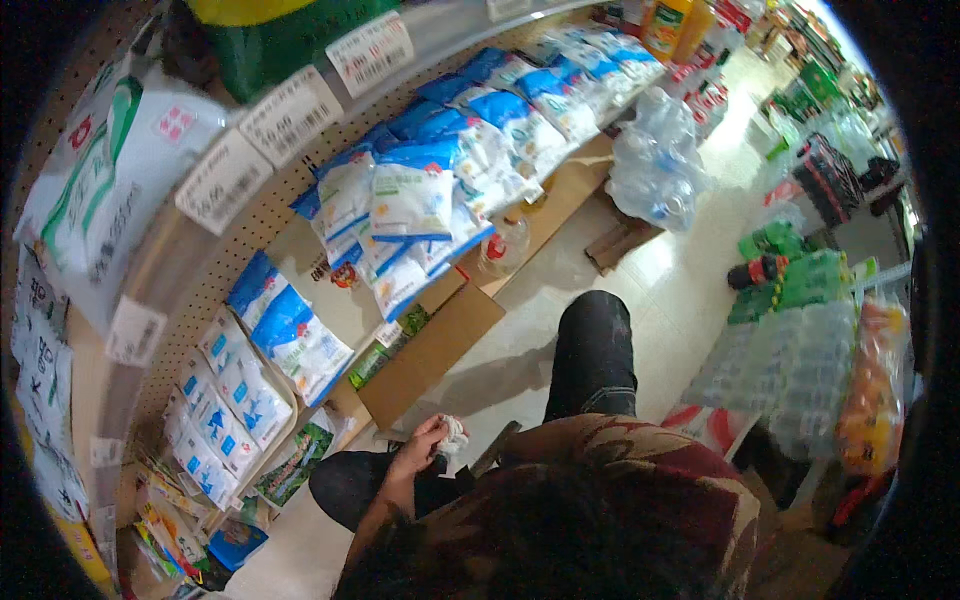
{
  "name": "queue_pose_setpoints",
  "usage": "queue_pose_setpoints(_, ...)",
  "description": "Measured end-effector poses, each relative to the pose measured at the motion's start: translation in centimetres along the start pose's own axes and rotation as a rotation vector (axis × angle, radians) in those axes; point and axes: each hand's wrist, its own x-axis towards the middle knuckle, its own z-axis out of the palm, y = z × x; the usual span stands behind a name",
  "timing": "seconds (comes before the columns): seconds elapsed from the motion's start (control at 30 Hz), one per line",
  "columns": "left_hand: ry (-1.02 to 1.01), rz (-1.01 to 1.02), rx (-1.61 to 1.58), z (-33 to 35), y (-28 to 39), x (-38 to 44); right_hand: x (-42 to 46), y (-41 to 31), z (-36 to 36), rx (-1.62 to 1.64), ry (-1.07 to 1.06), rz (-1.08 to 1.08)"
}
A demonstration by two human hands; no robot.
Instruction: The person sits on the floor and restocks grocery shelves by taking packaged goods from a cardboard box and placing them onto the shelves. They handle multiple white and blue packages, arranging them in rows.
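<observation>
My left hand is closed around a crumpled white cloth or wad, above my lap and between my dark-trousered knees. My right hand is out of view. Before me, on a low shelf, lies a stack of blue-and-white plastic packets. Two similar packets lie nearer, beside rows of smaller white-and-blue packets. An open cardboard box juts out below the shelf, close to my left hand.
An upper shelf edge with price tags curves overhead at left, bearing large white bags. An empty-looking clear bottle stands by the shelf base. Wrapped clear bottles stand in the aisle; wrapped bottle packs lie at right.
</observation>
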Motion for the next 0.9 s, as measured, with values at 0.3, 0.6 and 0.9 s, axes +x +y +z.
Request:
queue_pose_setpoints(0.3, 0.027, 0.282, 0.047, 5.6, 2.7, 6.0, -7.6, 5.7, -2.7, -0.048, -0.036, 0.128)
queue_pose_setpoints(0.6, 0.322, 0.578, 0.065, 7.8, 2.6, 5.5, -9.7, 9.3, -4.1, -0.349, -0.082, 0.177)
queue_pose_setpoints(0.9, 0.681, 0.626, -0.081, 9.1, -0.7, 2.6, -16.0, 4.5, -10.1, -0.079, 0.566, -0.015)
